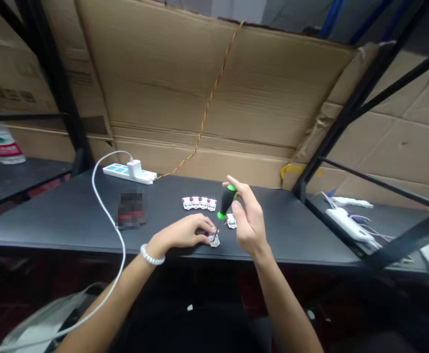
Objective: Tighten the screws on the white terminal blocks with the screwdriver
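My right hand (250, 220) has its fingers around the upper part of a black-and-green screwdriver (227, 200). The screwdriver leans slightly, and its thin shaft points down onto a small white part (214, 240) near the table's front edge. That part is pinched at its left side by my left hand (188, 231), whose wrist wears a pale coiled band. A similar white-and-purple part (231, 221) lies just behind, partly hidden by my right hand. Several more white-and-purple parts (199, 203) stand in a row farther back. Whether the tip sits in a screw is too small to tell.
On the dark table (295, 235), a white power strip (129, 173) with a plugged-in adapter lies at the back left. A white cable (106, 208) hangs across the left side. A blurred dark object (131, 210) lies nearby. Cardboard (185, 83) and black frame posts (332, 122) enclose the workspace.
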Motion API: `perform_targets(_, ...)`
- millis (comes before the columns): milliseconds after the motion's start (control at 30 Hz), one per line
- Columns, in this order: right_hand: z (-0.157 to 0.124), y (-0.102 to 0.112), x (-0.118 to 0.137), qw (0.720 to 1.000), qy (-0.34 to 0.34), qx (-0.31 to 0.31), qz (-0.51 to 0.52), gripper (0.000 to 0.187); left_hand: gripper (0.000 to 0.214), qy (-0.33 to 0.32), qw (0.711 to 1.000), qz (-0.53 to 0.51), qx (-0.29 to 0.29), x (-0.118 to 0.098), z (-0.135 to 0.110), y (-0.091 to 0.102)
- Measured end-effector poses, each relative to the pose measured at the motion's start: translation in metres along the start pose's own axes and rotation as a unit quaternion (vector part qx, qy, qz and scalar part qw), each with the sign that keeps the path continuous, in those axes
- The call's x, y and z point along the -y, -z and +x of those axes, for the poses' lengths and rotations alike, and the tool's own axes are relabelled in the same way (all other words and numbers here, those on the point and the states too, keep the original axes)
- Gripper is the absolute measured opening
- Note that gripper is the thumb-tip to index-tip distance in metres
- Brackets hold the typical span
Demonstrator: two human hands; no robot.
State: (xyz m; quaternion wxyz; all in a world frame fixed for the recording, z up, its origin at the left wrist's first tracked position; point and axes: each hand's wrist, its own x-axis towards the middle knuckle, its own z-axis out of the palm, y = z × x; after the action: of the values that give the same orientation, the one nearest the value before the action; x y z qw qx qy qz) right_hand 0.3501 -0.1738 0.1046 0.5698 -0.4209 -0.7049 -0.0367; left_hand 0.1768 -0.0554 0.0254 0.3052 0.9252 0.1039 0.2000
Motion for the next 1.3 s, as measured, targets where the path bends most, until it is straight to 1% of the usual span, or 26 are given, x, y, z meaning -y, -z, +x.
perform_targets(100,0.0005,-0.0005,0.0011,0.998,0.004,-0.037,-0.041,0.037,0.016,0.001,1.000,-0.001,0.005,0.0005,0.0001,-0.0004)
perform_targets(167,0.0004,-0.0017,0.0010,0.997,0.002,-0.048,-0.057,0.036,0.015,0.003,1.000,0.002,0.002,0.0007,0.0000,-0.0005)
perform_targets(300,-0.0011,-0.0040,-0.0015,1.000,-0.007,-0.014,-0.015,0.047,0.018,0.009,1.000,0.003,0.002,0.0008,-0.0004,-0.0002)
perform_targets(500,-0.0017,-0.0064,-0.0026,0.996,0.006,-0.053,-0.067,0.046,0.014,0.012,1.000,0.005,0.007,-0.0012,-0.0006,0.0010)
perform_targets(667,-0.0012,-0.0043,-0.0004,0.999,0.005,-0.008,-0.034,0.054,0.015,0.009,1.000,0.002,0.001,-0.0030,-0.0007,0.0014)
perform_targets(833,-0.0011,-0.0053,0.0010,0.996,0.015,-0.053,-0.075,0.046,0.014,0.012,1.000,0.007,0.013,-0.0011,-0.0005,0.0013)
perform_targets(1033,-0.0005,-0.0024,0.0040,0.999,0.025,-0.019,-0.037,0.053,0.018,0.008,1.000,0.005,0.008,-0.0024,-0.0004,0.0022)
perform_targets(1167,-0.0004,-0.0015,0.0058,0.996,0.024,-0.037,-0.073,0.044,0.014,0.006,1.000,0.003,0.010,-0.0023,-0.0003,0.0021)
perform_targets(1233,-0.0005,-0.0013,0.0060,0.996,0.015,-0.035,-0.078,0.044,0.014,0.006,1.000,0.005,0.010,-0.0014,-0.0002,0.0018)
perform_targets(1300,-0.0007,-0.0006,0.0059,0.998,0.014,-0.023,-0.058,0.049,0.016,0.006,1.000,0.002,0.009,-0.0005,-0.0001,0.0015)
